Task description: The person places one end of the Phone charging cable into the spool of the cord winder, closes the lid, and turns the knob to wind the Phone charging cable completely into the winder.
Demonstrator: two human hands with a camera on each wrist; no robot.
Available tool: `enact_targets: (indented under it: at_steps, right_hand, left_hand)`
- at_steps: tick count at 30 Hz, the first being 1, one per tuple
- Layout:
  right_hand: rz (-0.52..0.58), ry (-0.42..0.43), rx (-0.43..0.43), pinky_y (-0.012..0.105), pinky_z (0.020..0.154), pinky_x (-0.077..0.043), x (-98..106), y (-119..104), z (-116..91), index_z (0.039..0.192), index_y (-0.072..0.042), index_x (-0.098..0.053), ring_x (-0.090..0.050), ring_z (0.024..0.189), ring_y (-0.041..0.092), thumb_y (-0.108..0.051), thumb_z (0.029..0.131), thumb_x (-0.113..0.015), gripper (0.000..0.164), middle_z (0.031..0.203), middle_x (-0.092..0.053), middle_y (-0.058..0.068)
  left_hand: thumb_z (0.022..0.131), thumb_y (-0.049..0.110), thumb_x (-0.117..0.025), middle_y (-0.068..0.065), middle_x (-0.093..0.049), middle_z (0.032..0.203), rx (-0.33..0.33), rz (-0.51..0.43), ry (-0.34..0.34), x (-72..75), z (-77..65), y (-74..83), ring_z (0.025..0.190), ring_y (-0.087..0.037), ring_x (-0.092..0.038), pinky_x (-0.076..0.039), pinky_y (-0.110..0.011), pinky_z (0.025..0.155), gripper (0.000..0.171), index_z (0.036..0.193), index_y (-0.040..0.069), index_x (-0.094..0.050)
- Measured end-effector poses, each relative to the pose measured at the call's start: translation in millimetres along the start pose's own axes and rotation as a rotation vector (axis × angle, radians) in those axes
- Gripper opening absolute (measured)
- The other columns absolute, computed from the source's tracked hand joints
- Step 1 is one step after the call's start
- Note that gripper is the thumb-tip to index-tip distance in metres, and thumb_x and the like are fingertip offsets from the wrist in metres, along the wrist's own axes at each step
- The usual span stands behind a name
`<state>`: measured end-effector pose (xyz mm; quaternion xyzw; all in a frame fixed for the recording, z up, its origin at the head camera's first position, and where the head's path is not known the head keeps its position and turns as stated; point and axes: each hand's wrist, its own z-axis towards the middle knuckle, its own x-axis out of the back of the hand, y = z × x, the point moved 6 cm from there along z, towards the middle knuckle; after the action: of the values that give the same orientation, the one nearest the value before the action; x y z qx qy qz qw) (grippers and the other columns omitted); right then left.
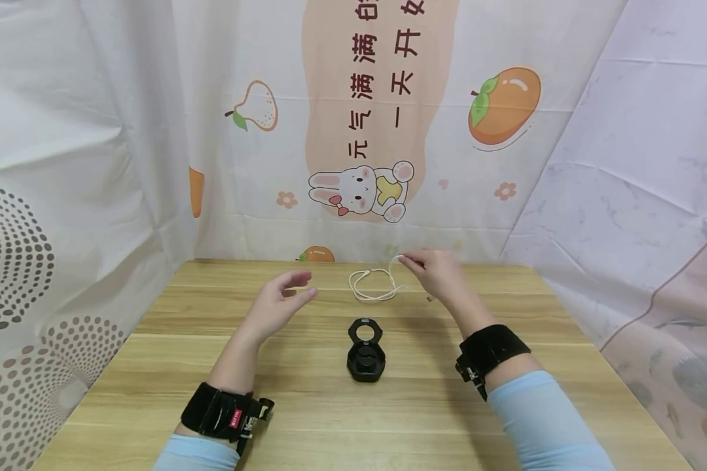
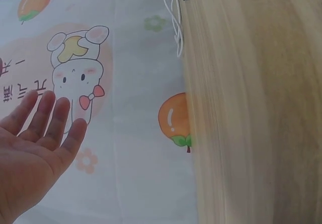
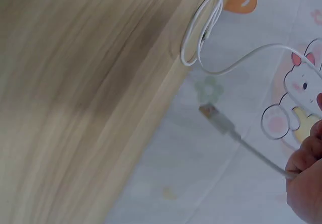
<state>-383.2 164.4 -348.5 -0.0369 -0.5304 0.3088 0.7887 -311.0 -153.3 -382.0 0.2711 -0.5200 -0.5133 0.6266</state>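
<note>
At twelve o'clock beyond the black case (image 1: 366, 375), the USB cable (image 3: 220, 121), pinched by the right hand (image 1: 438, 270), seems only part-lifted, coil still down, the left hand (image 1: 274, 306) empty, fingers loosely parted.

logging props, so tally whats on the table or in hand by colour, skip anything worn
White: 1 (USB cable)
Black: 1 (open hinged case)
Total: 2, leaving out the case's inside, too dark to tell
</note>
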Motion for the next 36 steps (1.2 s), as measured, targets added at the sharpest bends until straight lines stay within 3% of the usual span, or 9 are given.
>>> enact_targets:
  at_steps: [7,15,21,30,36]
  right_hand:
    - [0.028,0.026,0.115,0.043,0.086,-0.057,-5.8,-37.6,2.8,0.111,-0.016,-0.081,-0.073,0.095,0.023,-0.032,0.1,-0.068,0.024,0.107,-0.077,0.004]
    - [0.058,-0.003,0.21,0.034,0.07,-0.054,-20.2,-74.2,2.7,0.111,-0.019,-0.081,-0.065,0.08,0.014,-0.033,0.1,-0.067,0.022,0.095,-0.074,-0.002]
    - [0.087,0.008,0.292,0.031,0.074,-0.054,-30.8,-94.1,1.0,0.106,-0.02,-0.082,-0.065,0.084,0.012,-0.031,0.1,-0.068,0.018,0.096,-0.075,-0.004]
    - [0.199,0.068,0.468,0.027,0.067,-0.052,-38.1,-118.9,-7.1,0.102,-0.015,-0.083,-0.063,0.077,0.009,-0.022,0.097,-0.073,0.013,0.091,-0.075,-0.003]
    - [0.224,0.092,0.502,0.028,0.071,-0.054,-38.6,-123.6,-9.3,0.102,-0.016,-0.083,-0.068,0.083,0.011,-0.021,0.096,-0.074,0.012,0.093,-0.076,-0.003]
  left_hand:
    - [0.095,0.037,-0.073,-0.009,-0.063,0.134,-0.01,-0.012,-0.006,-2.6,1.1,9.3,0.127,-0.027,-0.055,-0.039,-0.058,0.109,0.051,0.136,0.008,-0.062]
    - [0.095,0.032,-0.075,-0.009,-0.065,0.13,-0.059,-0.031,-0.005,-12.2,4.5,19.2,0.123,-0.029,-0.057,-0.044,-0.056,0.105,0.047,0.133,0.007,-0.064]
    - [0.097,0.031,-0.072,-0.01,-0.065,0.131,-0.055,-0.04,-0.022,-23.4,8.4,17.7,0.124,-0.028,-0.057,-0.044,-0.055,0.105,0.046,0.135,0.006,-0.063]
    - [0.102,0.025,-0.065,-0.013,-0.066,0.127,-0.086,-0.01,-0.025,-28.0,10.8,15.8,0.12,-0.028,-0.06,-0.048,-0.048,0.102,0.038,0.132,0.002,-0.064]
    - [0.106,0.021,-0.058,-0.013,-0.069,0.122,-0.05,-0.069,-0.08,-32.8,10.6,12.4,0.118,-0.034,-0.062,-0.049,-0.049,0.1,0.031,0.126,0.0,-0.067]
